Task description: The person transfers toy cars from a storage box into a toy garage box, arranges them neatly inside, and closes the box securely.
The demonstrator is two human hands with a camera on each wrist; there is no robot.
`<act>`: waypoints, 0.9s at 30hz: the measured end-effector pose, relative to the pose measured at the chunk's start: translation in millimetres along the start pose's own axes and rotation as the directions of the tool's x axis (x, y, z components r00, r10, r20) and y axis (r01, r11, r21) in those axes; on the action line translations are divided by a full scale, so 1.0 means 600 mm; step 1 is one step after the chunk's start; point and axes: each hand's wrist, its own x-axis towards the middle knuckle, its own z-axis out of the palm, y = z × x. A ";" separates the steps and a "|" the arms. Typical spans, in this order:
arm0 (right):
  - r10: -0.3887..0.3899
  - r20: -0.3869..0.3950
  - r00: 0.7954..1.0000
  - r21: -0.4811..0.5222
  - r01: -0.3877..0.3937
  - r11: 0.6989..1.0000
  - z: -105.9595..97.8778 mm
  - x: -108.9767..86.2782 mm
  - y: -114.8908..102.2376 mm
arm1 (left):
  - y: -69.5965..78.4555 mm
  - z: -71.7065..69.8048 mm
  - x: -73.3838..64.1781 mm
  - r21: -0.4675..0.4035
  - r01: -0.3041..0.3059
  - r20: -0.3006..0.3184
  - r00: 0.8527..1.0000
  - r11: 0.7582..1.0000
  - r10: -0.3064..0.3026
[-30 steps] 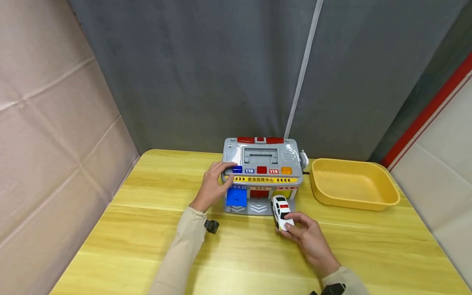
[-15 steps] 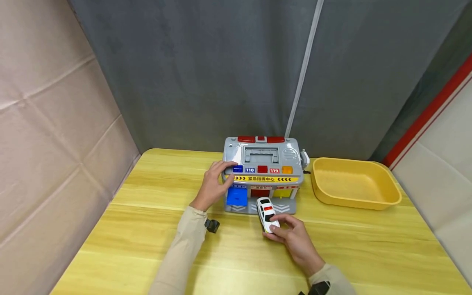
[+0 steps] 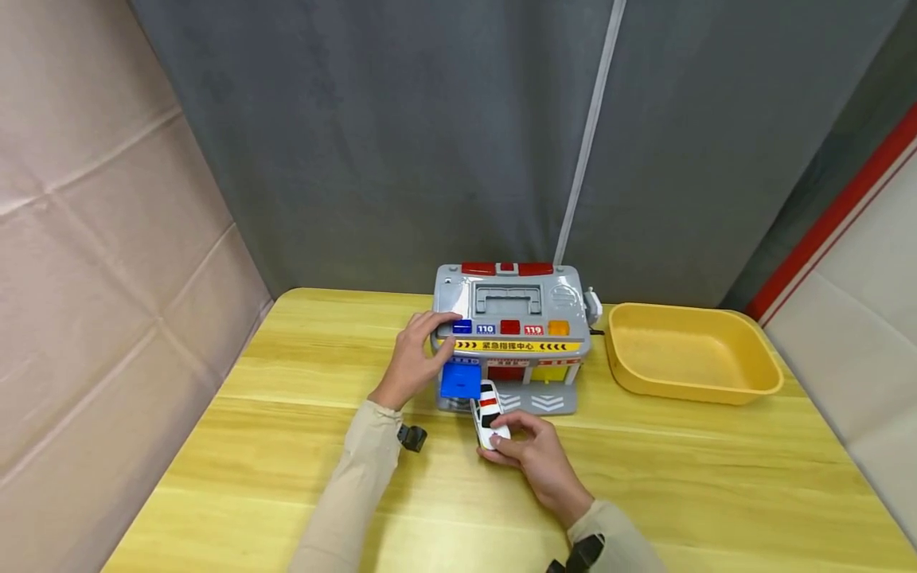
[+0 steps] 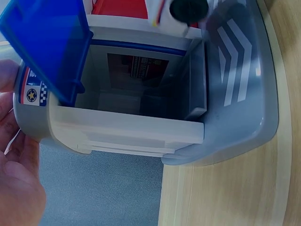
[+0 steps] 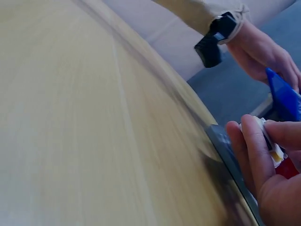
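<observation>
A grey toy emergency station (image 3: 562, 278) stands on the table, its blue garage door (image 3: 461, 380) swung up. At its upper left corner my left hand (image 3: 414, 354) grips the roof edge, index finger at the blue button (image 3: 462, 326) and thumb at the front. My right hand (image 3: 540, 461) pinches the rear of a white toy police car (image 3: 489, 410), its nose towards the station, just right of the blue door. In the left wrist view the garage bay (image 4: 127, 99) is open, and the car's front (image 4: 171, 23) shows at the top, blurred.
A yellow plastic tray (image 3: 695, 394) sits right of the station. The red door (image 3: 505, 373) and yellow door (image 3: 549, 374) are down. A grey curtain (image 3: 358, 159) hangs behind the wooden table (image 3: 272, 446).
My right hand has carried the police car leftward along the station's front, from before the yellow door to beside the blue door. My left hand has stayed at the station's corner.
</observation>
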 end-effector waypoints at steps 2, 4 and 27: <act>0.000 0.011 1.000 0.003 0.000 1.000 0.009 0.005 0.004 | 0.000 -0.001 -0.001 -0.001 -0.005 -0.004 1.000 1.000 0.005; -0.002 0.019 1.000 0.013 0.002 1.000 0.019 0.011 0.008 | 0.000 -0.002 -0.001 0.000 -0.007 -0.008 1.000 1.000 0.007; -0.064 -0.094 0.993 -0.012 0.063 0.998 0.081 0.064 0.006 | -0.004 0.003 0.001 -0.009 -0.006 -0.011 1.000 1.000 0.006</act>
